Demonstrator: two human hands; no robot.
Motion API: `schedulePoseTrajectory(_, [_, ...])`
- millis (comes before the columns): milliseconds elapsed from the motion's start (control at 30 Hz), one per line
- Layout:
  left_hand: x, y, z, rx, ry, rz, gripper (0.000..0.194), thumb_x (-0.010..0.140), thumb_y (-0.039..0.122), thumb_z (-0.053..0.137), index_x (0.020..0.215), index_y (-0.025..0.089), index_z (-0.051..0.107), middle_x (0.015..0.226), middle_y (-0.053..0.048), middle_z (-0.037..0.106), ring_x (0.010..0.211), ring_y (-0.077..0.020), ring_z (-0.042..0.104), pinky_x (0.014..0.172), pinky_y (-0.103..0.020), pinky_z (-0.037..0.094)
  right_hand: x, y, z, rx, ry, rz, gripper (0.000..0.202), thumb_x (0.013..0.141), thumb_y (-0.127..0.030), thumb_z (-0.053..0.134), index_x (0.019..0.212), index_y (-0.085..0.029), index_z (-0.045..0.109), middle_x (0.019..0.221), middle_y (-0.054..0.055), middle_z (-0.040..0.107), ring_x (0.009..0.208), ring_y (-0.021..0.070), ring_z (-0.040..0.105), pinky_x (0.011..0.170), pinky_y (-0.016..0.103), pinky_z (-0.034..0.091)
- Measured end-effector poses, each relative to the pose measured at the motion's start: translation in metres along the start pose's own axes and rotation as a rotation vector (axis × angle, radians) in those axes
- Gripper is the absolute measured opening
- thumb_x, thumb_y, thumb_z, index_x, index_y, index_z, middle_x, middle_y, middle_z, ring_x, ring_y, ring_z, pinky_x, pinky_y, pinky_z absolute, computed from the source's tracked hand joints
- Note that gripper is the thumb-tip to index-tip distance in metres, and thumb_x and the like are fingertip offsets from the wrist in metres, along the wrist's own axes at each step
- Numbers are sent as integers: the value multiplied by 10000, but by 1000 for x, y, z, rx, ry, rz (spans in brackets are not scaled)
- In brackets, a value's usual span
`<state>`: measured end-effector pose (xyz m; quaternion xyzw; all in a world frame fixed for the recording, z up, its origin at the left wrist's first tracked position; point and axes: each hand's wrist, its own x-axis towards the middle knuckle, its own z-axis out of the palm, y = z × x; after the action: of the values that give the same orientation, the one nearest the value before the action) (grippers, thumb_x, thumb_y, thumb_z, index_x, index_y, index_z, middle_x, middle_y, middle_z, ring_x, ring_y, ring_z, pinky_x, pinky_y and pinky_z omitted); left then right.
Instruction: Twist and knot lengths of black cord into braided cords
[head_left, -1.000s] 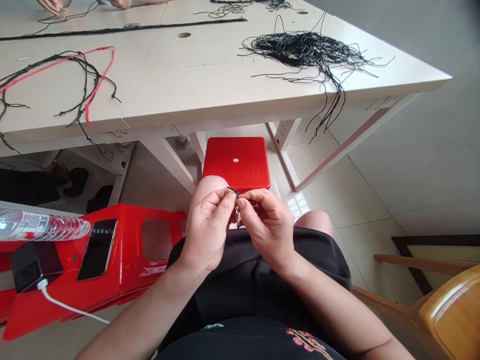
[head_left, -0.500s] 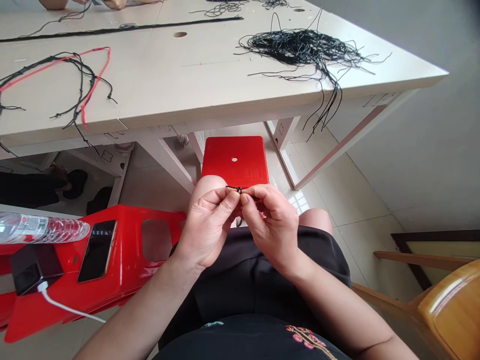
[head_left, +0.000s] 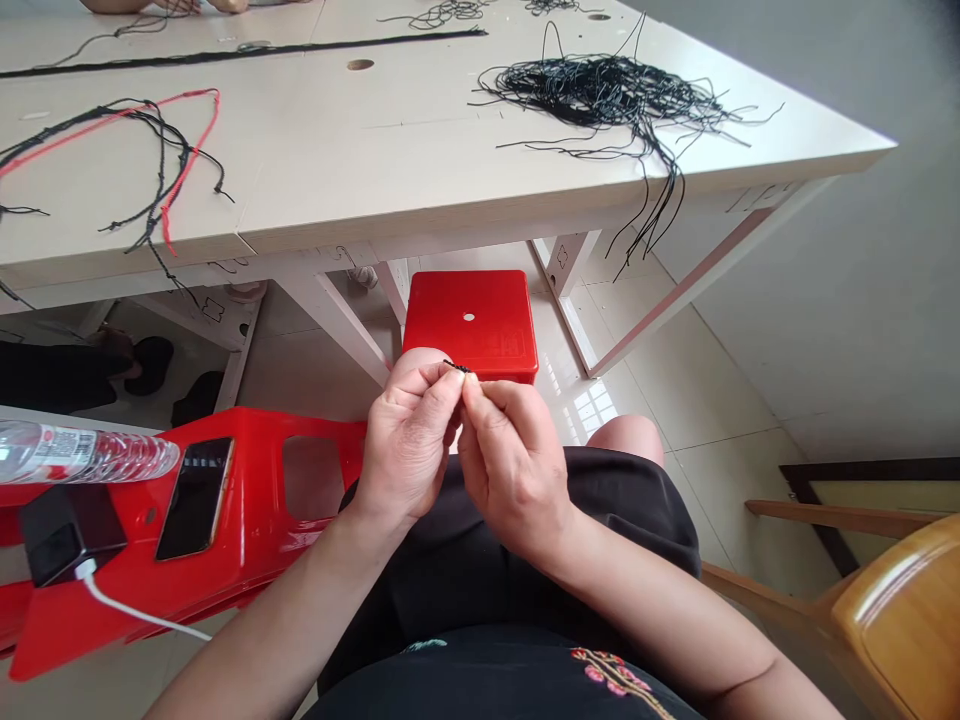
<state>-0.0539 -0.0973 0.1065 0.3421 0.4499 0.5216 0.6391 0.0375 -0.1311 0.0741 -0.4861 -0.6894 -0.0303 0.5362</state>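
Note:
Above my lap, a short piece of black knotted cord point(head_left: 457, 367) shows between my fingertips; most of it is hidden by the fingers. My left hand point(head_left: 412, 430) pinches it with thumb and forefinger. Pressed against the left thumb tip, my right hand point(head_left: 517, 460) is closed on the same cord, its fingers curled under. On the table, a heap of loose black cords point(head_left: 607, 90) hangs partly over the front edge. To the left lie black knotted cords point(head_left: 161, 150) with a red cord point(head_left: 199, 150) among them.
The pale table point(head_left: 360, 180) runs across in front. Below it stands a red stool point(head_left: 469, 320). At left, another red stool point(head_left: 255, 480) bears a bottle point(head_left: 90, 455), a phone point(head_left: 195, 500) and a black box point(head_left: 71, 535) with a white cable. A wooden chair point(head_left: 900, 600) is at right.
Both hands have shifted slightly left and up. My right hand has turned inward, its fingers now more curled against the left fingertips, and less of the cord shows.

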Motion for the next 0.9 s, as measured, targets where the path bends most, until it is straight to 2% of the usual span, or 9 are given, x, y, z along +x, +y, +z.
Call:
schedulePoseTrajectory(100, [1, 3, 0, -23, -29, -13, 192, 705, 254, 729, 628, 147, 589, 598, 40, 508, 498, -48, 442, 472, -185, 366, 3, -2, -6, 169, -43, 83, 333, 889, -99, 492, 1211, -160, 553, 984, 121, 609, 915, 190, 606, 756, 347, 573])
schedulePoseTrajectory(267, [1, 9, -4, -35, -174, -84, 182, 733, 248, 694, 637, 152, 574, 678, 10, 548, 600, -77, 493, 572, -203, 422, 19, 6, -18, 595, -123, 515, 156, 899, -204, 524, 995, -210, 646, 883, 35, 669, 786, 125, 653, 692, 266, 578])
schedulePoseTrajectory(333, [0, 9, -5, -11, -209, -96, 194, 745, 265, 688, 636, 152, 575, 700, 2, 553, 600, -79, 485, 579, -212, 422, 23, 9, -19, 672, -152, 596, 90, 870, -239, 579, 915, -200, 645, 811, 19, 661, 706, 115, 644, 627, 248, 565])
schedulePoseTrajectory(400, [-1, 8, -8, 8, -228, -92, 186, 745, 282, 695, 657, 150, 598, 684, 4, 540, 587, -80, 470, 579, -219, 419, 25, 10, -17, 633, -167, 563, 58, 853, -231, 594, 827, -190, 626, 745, 9, 632, 641, 102, 610, 584, 238, 535])
schedulePoseTrajectory(467, [-1, 5, -11, 51, -236, -66, 167, 757, 295, 690, 694, 154, 627, 656, 9, 522, 573, -81, 457, 569, -219, 411, 24, 10, -15, 473, -144, 462, 103, 852, -197, 575, 751, -188, 586, 679, -3, 589, 598, 91, 551, 555, 231, 492])
schedulePoseTrajectory(567, [-1, -3, -15, 159, -193, 63, 126, 785, 302, 671, 771, 177, 664, 706, 1, 552, 634, -99, 507, 614, -219, 431, 20, 9, -9, 223, -87, 295, 169, 854, -150, 530, 691, -194, 516, 616, -13, 531, 576, 98, 468, 546, 243, 440])
schedulePoseTrajectory(633, [-2, -7, -18, 229, -148, 154, 114, 787, 304, 673, 811, 193, 678, 782, -13, 587, 718, -122, 553, 672, -226, 453, 17, 8, -7, 147, -53, 238, 174, 857, -137, 513, 697, -200, 491, 614, -12, 519, 580, 106, 452, 558, 253, 435])
schedulePoseTrajectory(800, [-1, -7, -18, 252, -87, 251, 90, 786, 294, 680, 803, 206, 676, 790, -7, 600, 714, -116, 548, 684, -219, 456, 13, 4, -10, 255, -122, 151, 105, 869, -142, 530, 778, -195, 540, 706, 21, 589, 681, 128, 538, 647, 270, 489])
schedulePoseTrajectory(900, [-1, -2, -17, 129, -150, 176, 76, 792, 270, 678, 784, 196, 663, 737, 8, 582, 635, -87, 509, 619, -201, 443, 18, 5, -18, 404, -123, 250, 90, 861, -149, 556, 782, -188, 574, 728, 20, 601, 694, 116, 562, 653, 255, 502])
